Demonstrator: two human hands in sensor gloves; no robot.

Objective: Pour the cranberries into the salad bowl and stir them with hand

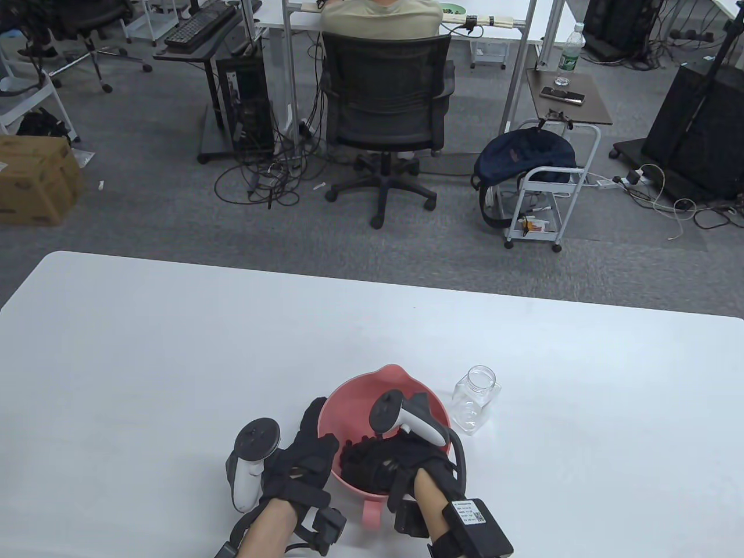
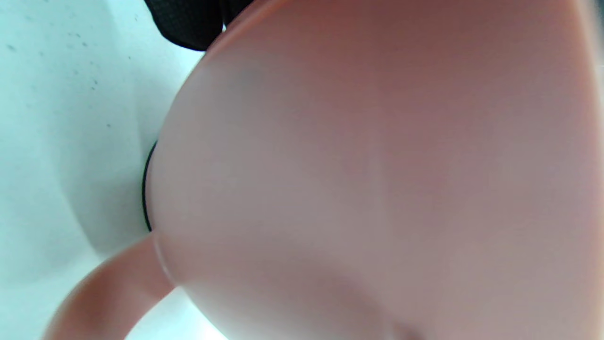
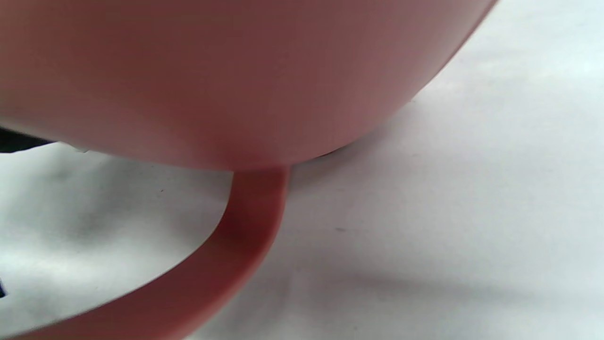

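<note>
The pink salad bowl (image 1: pixel 401 372) stands near the table's front edge, its loop handle (image 1: pixel 370 514) pointing toward me. My left hand (image 1: pixel 317 430) holds the bowl's left side, fingers up along the outer wall and thumb over the rim. My right hand (image 1: pixel 363 459) reaches down inside the bowl; its fingers blend with the dark contents, so their pose is unclear. No cranberries can be made out. The empty clear jar (image 1: pixel 475 401) stands upright just right of the bowl. The left wrist view is filled by the bowl's wall (image 2: pixel 377 165), the right wrist view by the bowl's underside (image 3: pixel 236 71) and handle (image 3: pixel 236 255).
The white table (image 1: pixel 174 360) spreads wide to the left, right and behind the bowl. Beyond its far edge are an office chair (image 1: pixel 386 99) with a seated person, a small cart (image 1: pixel 546 186) and cables on the floor.
</note>
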